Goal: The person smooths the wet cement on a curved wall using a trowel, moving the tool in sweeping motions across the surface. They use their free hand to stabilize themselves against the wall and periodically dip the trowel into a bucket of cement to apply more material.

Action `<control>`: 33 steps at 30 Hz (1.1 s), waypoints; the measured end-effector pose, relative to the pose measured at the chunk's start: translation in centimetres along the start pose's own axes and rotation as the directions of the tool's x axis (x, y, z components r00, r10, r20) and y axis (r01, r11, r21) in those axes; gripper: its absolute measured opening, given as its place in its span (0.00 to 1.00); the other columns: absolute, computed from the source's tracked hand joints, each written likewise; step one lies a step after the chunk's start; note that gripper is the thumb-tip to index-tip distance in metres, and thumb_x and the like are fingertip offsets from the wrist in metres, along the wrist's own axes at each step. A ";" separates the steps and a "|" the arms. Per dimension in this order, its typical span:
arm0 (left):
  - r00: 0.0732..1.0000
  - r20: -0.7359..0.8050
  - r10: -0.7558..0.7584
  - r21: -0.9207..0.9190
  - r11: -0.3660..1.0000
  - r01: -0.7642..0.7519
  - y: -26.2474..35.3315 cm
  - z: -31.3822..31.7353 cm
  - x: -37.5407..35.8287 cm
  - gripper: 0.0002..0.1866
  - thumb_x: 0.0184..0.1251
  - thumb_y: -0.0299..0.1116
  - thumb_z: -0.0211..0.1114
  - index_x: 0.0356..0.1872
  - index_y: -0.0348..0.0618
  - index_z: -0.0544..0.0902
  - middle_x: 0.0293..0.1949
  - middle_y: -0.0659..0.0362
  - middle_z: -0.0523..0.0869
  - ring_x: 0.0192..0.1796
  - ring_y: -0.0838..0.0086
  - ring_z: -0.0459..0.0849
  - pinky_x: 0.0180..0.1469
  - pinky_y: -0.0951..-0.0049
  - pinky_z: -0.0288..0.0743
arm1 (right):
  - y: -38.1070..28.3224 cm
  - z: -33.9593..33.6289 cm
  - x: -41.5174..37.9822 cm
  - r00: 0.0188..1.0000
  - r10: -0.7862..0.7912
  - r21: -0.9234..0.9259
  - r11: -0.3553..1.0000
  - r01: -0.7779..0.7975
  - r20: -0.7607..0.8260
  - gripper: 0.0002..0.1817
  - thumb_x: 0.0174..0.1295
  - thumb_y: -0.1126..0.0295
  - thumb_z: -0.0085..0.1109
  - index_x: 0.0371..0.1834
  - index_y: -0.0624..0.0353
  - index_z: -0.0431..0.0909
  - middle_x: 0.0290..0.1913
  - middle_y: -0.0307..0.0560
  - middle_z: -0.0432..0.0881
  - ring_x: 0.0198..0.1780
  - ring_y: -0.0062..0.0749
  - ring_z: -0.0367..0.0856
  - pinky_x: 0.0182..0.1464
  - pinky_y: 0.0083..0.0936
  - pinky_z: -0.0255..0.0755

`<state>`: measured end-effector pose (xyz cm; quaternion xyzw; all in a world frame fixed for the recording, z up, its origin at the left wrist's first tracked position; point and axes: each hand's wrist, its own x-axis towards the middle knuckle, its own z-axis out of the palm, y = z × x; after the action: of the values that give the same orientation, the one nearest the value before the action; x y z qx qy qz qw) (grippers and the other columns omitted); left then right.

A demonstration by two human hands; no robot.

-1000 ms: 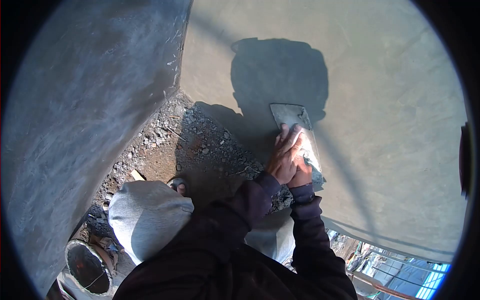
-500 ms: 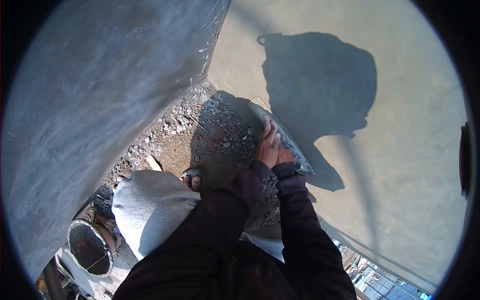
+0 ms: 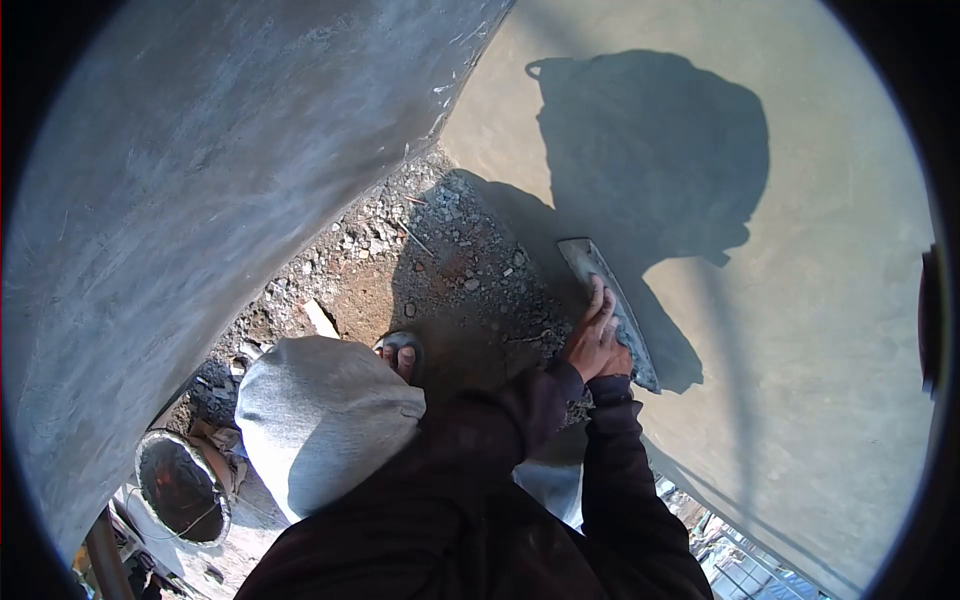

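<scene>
Smooth, pale grey-beige plastered wall (image 3: 830, 250) filled the right of the head view, meeting a darker, streaked blue-grey wall (image 3: 220, 180) in a corner above rough, stony grey-brown ground (image 3: 360, 245). A knee in light grey cloth (image 3: 325, 410) bulged over that ground, with a bare-toed foot (image 3: 402, 358) and a pale, flat wood scrap (image 3: 321, 318) near it. Farther left stood a round, mortar-crusted bucket (image 3: 180, 487). Dark sleeves and torso covered much of the bottom. A dark object at the far right edge was cut off and could not be identified. A long, flat, mortar-smeared trowel (image 3: 617, 305) slanted by the pale wall's lower edge; whether its face touched could not be told. The right hand (image 3: 618, 360) held it, its grip mostly hidden under the left hand (image 3: 592, 342), whose extended fingers lay along the trowel.
</scene>
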<state>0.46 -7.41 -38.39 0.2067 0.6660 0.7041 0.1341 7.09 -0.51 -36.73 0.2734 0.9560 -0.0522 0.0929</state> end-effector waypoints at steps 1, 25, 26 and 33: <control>0.995 0.023 0.093 0.016 0.996 -0.093 0.8 1.4 -1.2 0.26 0.73 0.35 0.48 0.68 0.31 0.60 0.73 0.43 0.49 0.71 0.51 0.59 0.68 0.67 0.61 | 0.8 -0.9 -0.6 0.998 -0.041 0.023 0.999 0.042 -0.040 0.23 0.65 0.57 0.47 0.61 0.53 0.69 0.44 0.58 0.82 0.35 0.57 0.82 0.35 0.48 0.74; 0.992 0.106 0.074 -0.024 0.997 -0.072 3.7 2.6 -1.5 0.28 0.71 0.31 0.51 0.68 0.31 0.58 0.74 0.43 0.44 0.73 0.41 0.49 0.71 0.60 0.54 | 2.2 -1.3 -0.2 0.971 -0.182 0.110 0.974 0.200 -0.158 0.19 0.60 0.56 0.52 0.47 0.57 0.77 0.33 0.60 0.82 0.34 0.57 0.81 0.37 0.48 0.75; 0.993 0.065 0.101 0.045 0.994 -0.104 5.1 1.3 -0.3 0.27 0.71 0.30 0.50 0.68 0.32 0.59 0.74 0.43 0.45 0.73 0.42 0.50 0.71 0.62 0.55 | 1.3 -1.6 0.5 0.979 -0.179 0.122 0.974 0.191 -0.099 0.18 0.60 0.56 0.52 0.47 0.57 0.77 0.33 0.59 0.82 0.35 0.57 0.81 0.37 0.48 0.75; 0.935 -0.058 -0.350 -0.124 0.932 0.341 -5.2 -2.6 3.5 0.27 0.67 0.27 0.47 0.68 0.34 0.60 0.74 0.45 0.50 0.72 0.52 0.58 0.70 0.67 0.57 | -1.6 6.9 6.9 0.980 -0.030 0.045 0.999 0.022 0.195 0.18 0.59 0.57 0.52 0.45 0.57 0.77 0.39 0.58 0.82 0.41 0.54 0.81 0.42 0.47 0.75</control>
<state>-4.30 -7.68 -43.23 0.0504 0.6564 0.7132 0.2408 1.51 0.60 -44.84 0.2563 0.9444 -0.1006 0.1799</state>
